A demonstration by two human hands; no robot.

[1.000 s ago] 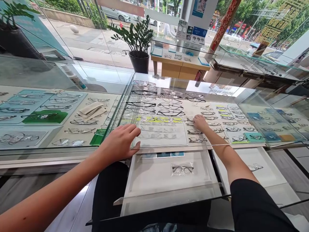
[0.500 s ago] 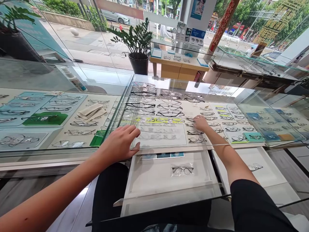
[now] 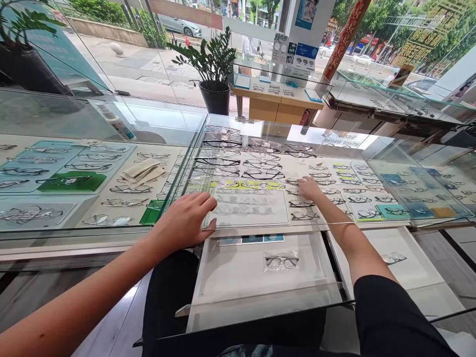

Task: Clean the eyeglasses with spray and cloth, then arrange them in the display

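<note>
A frosted plate (image 3: 247, 208) lies over rows of glasses at the front of the display case. My left hand (image 3: 186, 218) grips its left edge, fingers on top and thumb at the front corner. My right hand (image 3: 308, 188) reaches into the case just past the plate's far right corner, among small rimmed glasses (image 3: 303, 203). Its fingers are curled, and what they hold is hidden. Below the plate a white drawer (image 3: 238, 277) stands pulled out, with one bagged pair of glasses (image 3: 281, 261) in it.
Black frames (image 3: 262, 173) fill the case behind the plate. A second glass case (image 3: 74, 173) with glasses and a folded cloth stands to the left. Another open drawer (image 3: 394, 258) is at the right. A potted plant (image 3: 213, 64) stands beyond.
Both hands stay where they were on and beside the plate. Only the view shifts slightly.
</note>
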